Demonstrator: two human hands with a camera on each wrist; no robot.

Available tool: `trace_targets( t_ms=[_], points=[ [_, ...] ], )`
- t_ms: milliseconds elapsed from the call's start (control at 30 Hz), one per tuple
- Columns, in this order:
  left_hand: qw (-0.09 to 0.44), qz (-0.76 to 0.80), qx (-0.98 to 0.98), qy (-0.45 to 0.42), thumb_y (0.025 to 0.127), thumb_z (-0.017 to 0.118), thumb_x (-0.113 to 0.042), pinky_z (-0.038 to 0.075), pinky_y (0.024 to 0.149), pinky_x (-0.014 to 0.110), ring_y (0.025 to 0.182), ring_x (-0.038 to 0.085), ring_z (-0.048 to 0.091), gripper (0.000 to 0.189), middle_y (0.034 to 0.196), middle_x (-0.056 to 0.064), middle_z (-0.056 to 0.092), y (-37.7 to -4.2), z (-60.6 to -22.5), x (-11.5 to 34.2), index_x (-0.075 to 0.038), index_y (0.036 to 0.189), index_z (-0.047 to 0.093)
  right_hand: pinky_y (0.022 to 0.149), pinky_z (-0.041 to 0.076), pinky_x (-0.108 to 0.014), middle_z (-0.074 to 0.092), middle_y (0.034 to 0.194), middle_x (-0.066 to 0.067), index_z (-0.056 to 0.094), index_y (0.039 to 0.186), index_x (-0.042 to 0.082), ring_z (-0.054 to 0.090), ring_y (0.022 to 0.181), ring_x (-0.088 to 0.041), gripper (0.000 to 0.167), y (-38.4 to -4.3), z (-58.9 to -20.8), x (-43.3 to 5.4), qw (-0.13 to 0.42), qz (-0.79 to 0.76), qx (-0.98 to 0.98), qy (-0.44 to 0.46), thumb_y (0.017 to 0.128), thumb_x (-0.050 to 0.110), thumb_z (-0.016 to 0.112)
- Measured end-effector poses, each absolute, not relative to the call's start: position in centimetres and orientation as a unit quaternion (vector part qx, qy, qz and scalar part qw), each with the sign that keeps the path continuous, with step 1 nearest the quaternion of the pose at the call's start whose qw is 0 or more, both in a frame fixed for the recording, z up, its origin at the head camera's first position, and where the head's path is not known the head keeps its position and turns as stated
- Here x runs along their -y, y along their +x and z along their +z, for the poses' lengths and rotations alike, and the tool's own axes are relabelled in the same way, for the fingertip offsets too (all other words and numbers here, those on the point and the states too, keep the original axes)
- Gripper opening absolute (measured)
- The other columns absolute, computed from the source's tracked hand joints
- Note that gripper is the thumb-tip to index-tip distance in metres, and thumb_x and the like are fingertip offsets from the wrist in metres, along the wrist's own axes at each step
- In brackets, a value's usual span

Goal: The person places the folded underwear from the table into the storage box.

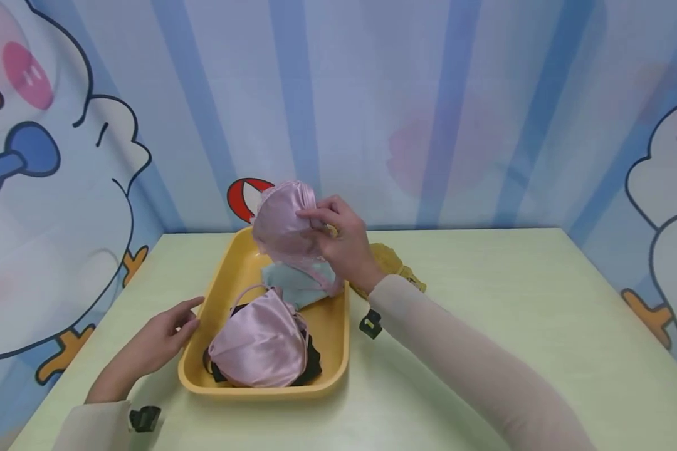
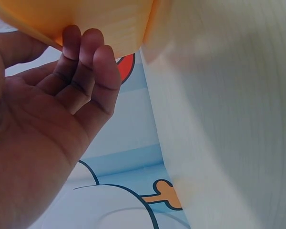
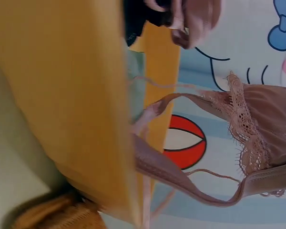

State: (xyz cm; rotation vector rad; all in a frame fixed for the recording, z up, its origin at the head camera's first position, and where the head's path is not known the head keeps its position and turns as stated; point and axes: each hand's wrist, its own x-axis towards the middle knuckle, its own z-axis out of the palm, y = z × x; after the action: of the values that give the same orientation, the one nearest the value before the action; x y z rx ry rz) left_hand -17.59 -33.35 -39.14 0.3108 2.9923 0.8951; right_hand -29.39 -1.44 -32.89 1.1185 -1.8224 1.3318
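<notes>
My right hand (image 1: 344, 241) pinches a pink satin bra (image 1: 282, 222) by its edge, raised over the far end of a yellow tray (image 1: 338, 338). Lace trims the cup (image 3: 271, 124), and its straps hang down toward the tray. Below it lies a folded mint-green garment (image 1: 293, 285). Nearer the front, a second pink satin bra (image 1: 259, 344) rests on black fabric (image 1: 312, 363). My left hand (image 1: 152, 341) is at the tray's left rim, with loosely bent fingers (image 2: 105, 71) against the outer wall in the left wrist view.
Outside the tray, a mustard lacy garment (image 1: 389, 260) lies on the pale table (image 1: 485, 313), partly hidden behind my right hand. A striped backdrop (image 1: 367, 113) with cartoon birds stands along the table's far edge and sides.
</notes>
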Motion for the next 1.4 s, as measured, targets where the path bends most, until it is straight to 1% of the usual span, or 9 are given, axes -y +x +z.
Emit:
trace_targets(
  t_ms=[200, 400, 533, 800, 933, 1000, 1100, 1233, 1400],
  points=[
    [-0.006, 0.286, -0.952, 0.113, 0.1, 0.049, -0.011, 0.044, 0.056, 0.026, 0.069, 0.014, 0.05, 0.043, 0.085, 0.003, 0.054, -17.5, -39.2, 33.4, 0.009, 0.137, 0.039, 0.069, 0.045, -0.026, 0.051, 0.09, 0.001, 0.072, 0.106, 0.008, 0.047, 0.079, -0.014, 0.029, -29.4, -34.8, 2.1, 0.228, 0.516, 0.708, 0.426, 0.079, -0.003, 0.074],
    [-0.007, 0.291, -0.949, 0.121, 0.101, 0.047, -0.013, 0.043, 0.055, 0.026, 0.067, 0.012, 0.049, 0.044, 0.086, 0.003, 0.053, -17.5, -39.2, 33.6, 0.009, 0.137, 0.038, 0.072, 0.045, -0.023, 0.051, 0.091, 0.002, 0.071, 0.107, 0.011, 0.049, 0.083, -0.011, 0.031, -29.8, -36.0, 2.3, 0.175, 0.467, 0.78, 0.378, 0.079, -0.001, 0.074],
    [-0.009, 0.288, -0.95, 0.121, 0.1, 0.047, -0.013, 0.043, 0.055, 0.025, 0.067, 0.012, 0.049, 0.043, 0.086, 0.003, 0.054, -17.6, -39.2, 33.7, 0.009, 0.137, 0.039, 0.076, 0.044, -0.027, 0.053, 0.096, -0.001, 0.07, 0.11, 0.01, 0.05, 0.088, -0.014, 0.029, -30.1, -36.2, 2.2, 0.13, 0.417, 0.838, 0.327, 0.082, 0.003, 0.073],
    [-0.006, 0.29, -0.95, 0.115, 0.1, 0.048, -0.014, 0.043, 0.055, 0.025, 0.069, 0.014, 0.049, 0.044, 0.087, 0.003, 0.054, -17.6, -39.2, 33.6, 0.008, 0.138, 0.039, 0.084, 0.041, -0.035, 0.055, 0.109, -0.008, 0.067, 0.116, 0.009, 0.047, 0.099, -0.024, 0.032, -30.3, -36.2, 2.0, 0.0, 0.303, 0.924, 0.236, 0.085, 0.014, 0.071],
    [-0.004, 0.292, -0.95, 0.113, 0.1, 0.048, -0.012, 0.043, 0.055, 0.025, 0.069, 0.014, 0.05, 0.044, 0.087, 0.003, 0.054, -17.5, -39.2, 33.5, 0.008, 0.138, 0.038, 0.086, 0.036, -0.036, 0.062, 0.111, -0.008, 0.067, 0.117, 0.011, 0.043, 0.103, -0.027, 0.031, -30.4, -36.1, 2.1, -0.01, 0.24, 0.94, 0.241, 0.088, 0.022, 0.069],
    [-0.004, 0.294, -0.949, 0.113, 0.1, 0.048, -0.012, 0.044, 0.056, 0.025, 0.069, 0.014, 0.05, 0.044, 0.086, 0.003, 0.054, -17.5, -39.1, 33.4, 0.008, 0.138, 0.038, 0.083, 0.036, -0.036, 0.063, 0.108, -0.009, 0.067, 0.117, 0.012, 0.041, 0.1, -0.028, 0.029, -30.4, -36.0, 1.9, -0.01, 0.233, 0.942, 0.242, 0.089, 0.022, 0.067],
    [-0.004, 0.298, -0.947, 0.116, 0.101, 0.047, -0.013, 0.043, 0.055, 0.025, 0.068, 0.014, 0.049, 0.044, 0.086, 0.003, 0.054, -17.5, -39.0, 33.4, 0.009, 0.138, 0.038, 0.086, 0.035, -0.037, 0.062, 0.108, -0.011, 0.067, 0.118, 0.011, 0.042, 0.101, -0.029, 0.029, -30.5, -35.6, 1.3, 0.001, 0.248, 0.938, 0.241, 0.091, 0.019, 0.064],
    [-0.002, 0.299, -0.947, 0.114, 0.101, 0.046, -0.015, 0.044, 0.056, 0.026, 0.069, 0.014, 0.05, 0.044, 0.086, 0.003, 0.054, -17.5, -39.0, 33.4, 0.008, 0.138, 0.037, 0.098, 0.033, -0.038, 0.06, 0.118, -0.012, 0.066, 0.119, 0.008, 0.045, 0.114, -0.031, 0.029, -30.8, -35.1, -0.1, 0.023, 0.306, 0.928, 0.211, 0.091, 0.014, 0.06],
    [0.001, 0.294, -0.949, 0.11, 0.101, 0.046, -0.014, 0.045, 0.057, 0.026, 0.071, 0.015, 0.051, 0.044, 0.087, 0.004, 0.055, -17.4, -39.1, 33.4, 0.008, 0.138, 0.037, 0.102, 0.034, -0.041, 0.054, 0.129, -0.012, 0.06, 0.124, 0.006, 0.042, 0.125, -0.029, 0.033, -31.4, -34.8, -3.0, 0.015, 0.34, 0.925, 0.168, 0.093, 0.015, 0.055]
  ],
)
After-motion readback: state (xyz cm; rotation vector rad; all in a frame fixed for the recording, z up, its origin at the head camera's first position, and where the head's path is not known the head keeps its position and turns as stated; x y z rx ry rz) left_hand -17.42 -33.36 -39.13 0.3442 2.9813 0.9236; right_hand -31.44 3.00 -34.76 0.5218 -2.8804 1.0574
